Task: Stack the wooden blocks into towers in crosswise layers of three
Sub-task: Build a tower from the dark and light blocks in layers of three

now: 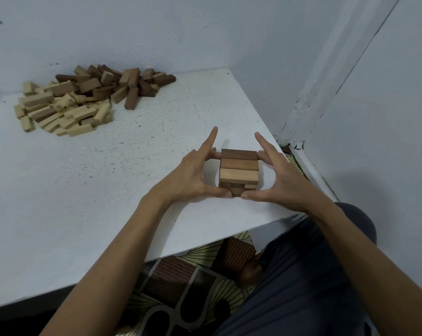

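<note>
Both index fingers are straight and lifted clear of the wood, the left one (pixel 211 139) pointing up and away, the right one (pixel 263 141) likewise. Behind them, a finger of each hand touches an end of the top layer, and both thumbs (pixel 225 194) press the near face low down, tips almost meeting. The left hand (pixel 193 175) and right hand (pixel 277 180) thus frame the tower (pixel 239 168) from both sides, fingers spread and mostly straight. The tower stands near the front right corner of the white table (pixel 108 190), its top three blocks side by side over a crosswise layer. The loose pile of blocks (pixel 83 98) lies well apart at the far left by the wall (pixel 205 32).
</note>
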Demonstrator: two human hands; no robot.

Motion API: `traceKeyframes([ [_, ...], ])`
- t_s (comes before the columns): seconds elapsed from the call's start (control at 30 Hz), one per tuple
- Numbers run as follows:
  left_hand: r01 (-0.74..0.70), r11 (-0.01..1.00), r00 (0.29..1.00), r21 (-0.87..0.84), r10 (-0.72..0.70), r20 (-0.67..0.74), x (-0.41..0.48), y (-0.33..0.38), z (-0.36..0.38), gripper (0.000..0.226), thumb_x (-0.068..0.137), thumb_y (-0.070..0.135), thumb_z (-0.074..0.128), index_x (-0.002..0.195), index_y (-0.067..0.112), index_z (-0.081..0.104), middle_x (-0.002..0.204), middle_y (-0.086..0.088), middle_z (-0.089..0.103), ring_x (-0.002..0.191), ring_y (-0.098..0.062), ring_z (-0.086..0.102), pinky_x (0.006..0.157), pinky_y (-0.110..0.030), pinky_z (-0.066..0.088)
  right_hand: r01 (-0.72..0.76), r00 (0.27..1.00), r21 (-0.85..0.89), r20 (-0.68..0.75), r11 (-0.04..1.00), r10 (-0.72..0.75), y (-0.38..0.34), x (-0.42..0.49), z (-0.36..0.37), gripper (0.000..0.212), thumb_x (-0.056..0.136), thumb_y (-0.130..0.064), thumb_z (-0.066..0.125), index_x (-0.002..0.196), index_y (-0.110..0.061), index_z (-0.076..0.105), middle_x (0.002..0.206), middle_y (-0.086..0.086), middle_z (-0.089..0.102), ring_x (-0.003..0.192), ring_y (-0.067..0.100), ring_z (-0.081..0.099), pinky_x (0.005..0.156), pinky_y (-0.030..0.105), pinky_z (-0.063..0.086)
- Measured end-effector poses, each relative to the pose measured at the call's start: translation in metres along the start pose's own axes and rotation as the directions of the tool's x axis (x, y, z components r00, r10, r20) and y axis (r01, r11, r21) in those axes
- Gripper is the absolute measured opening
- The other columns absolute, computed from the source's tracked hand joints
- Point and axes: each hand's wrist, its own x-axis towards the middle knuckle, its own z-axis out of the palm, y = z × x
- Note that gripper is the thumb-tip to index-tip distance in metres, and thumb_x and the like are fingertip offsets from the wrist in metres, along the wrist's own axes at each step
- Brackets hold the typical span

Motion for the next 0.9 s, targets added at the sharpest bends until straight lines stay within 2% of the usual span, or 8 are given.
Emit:
traceKeyframes([
  [0.13,0.004,0.999,1.000,-0.043,-0.004,-0.003,0.000,0.002,-0.001,0.132,0.066,0.045,0.084,0.156,0.036,-0.012,0.142,0.008,0.053,0.144,-0.008,0.032,0.122,-0.042,0.019,-0.006,1.000,0.025,0.007,1.000,0.006,0.000,0.000,0.000,0.125,0.067,-0.041,0.089,0.156,-0.040,0.001,0.134,-0.031,0.036,0.141,0.007,0.030,0.117,0.042,0.028],
  [0.27,0.002,0.999,1.000,-0.051,-0.003,-0.004,0.000,0.002,-0.001,0.131,0.066,0.041,0.084,0.156,0.034,-0.011,0.140,0.007,0.055,0.141,-0.008,0.036,0.121,-0.036,0.019,-0.011,1.000,0.041,0.007,0.999,0.011,-0.001,0.000,0.000,0.125,0.067,-0.042,0.088,0.156,-0.041,0.001,0.139,-0.020,0.039,0.141,0.009,0.030,0.117,0.045,0.028],
  [0.43,0.002,0.999,1.000,-0.040,-0.002,-0.001,0.000,0.005,-0.003,0.132,0.066,0.040,0.086,0.156,0.035,-0.011,0.139,0.011,0.053,0.139,-0.005,0.037,0.117,-0.030,0.019,-0.016,1.000,0.045,0.014,0.999,0.015,-0.002,0.000,-0.002,0.126,0.065,-0.049,0.088,0.155,-0.044,0.000,0.140,-0.027,0.037,0.141,0.008,0.030,0.117,0.048,0.029],
  [0.57,-0.005,1.000,1.000,-0.021,0.005,-0.028,-0.001,0.007,-0.007,0.130,0.071,0.031,0.088,0.156,0.035,-0.010,0.133,0.026,0.050,0.136,0.003,0.034,0.113,-0.024,0.017,0.004,1.000,0.038,-0.002,0.999,-0.004,-0.006,-0.001,-0.008,0.125,0.061,-0.059,0.081,0.156,-0.042,0.001,0.141,-0.032,0.042,0.140,0.000,0.029,0.115,0.036,0.025],
  [0.77,-0.017,1.000,0.999,-0.017,0.017,-0.037,0.000,0.010,-0.009,0.130,0.070,0.038,0.087,0.157,0.035,-0.009,0.138,0.017,0.055,0.139,-0.001,0.035,0.115,-0.028,0.019,0.003,1.000,0.009,0.010,1.000,-0.003,-0.009,0.001,-0.012,0.123,0.061,-0.057,0.079,0.156,-0.039,0.004,0.130,-0.037,0.042,0.137,-0.001,0.032,0.109,0.027,0.024],
  [0.9,-0.017,1.000,0.999,-0.019,0.017,-0.045,-0.001,0.012,-0.008,0.127,0.071,0.038,0.086,0.157,0.036,-0.008,0.138,0.016,0.055,0.139,-0.001,0.036,0.117,-0.031,0.019,-0.011,1.000,0.023,0.011,1.000,0.011,-0.011,0.001,-0.012,0.122,0.061,-0.056,0.079,0.156,-0.039,0.005,0.132,-0.029,0.045,0.134,-0.003,0.033,0.108,0.027,0.023],
])
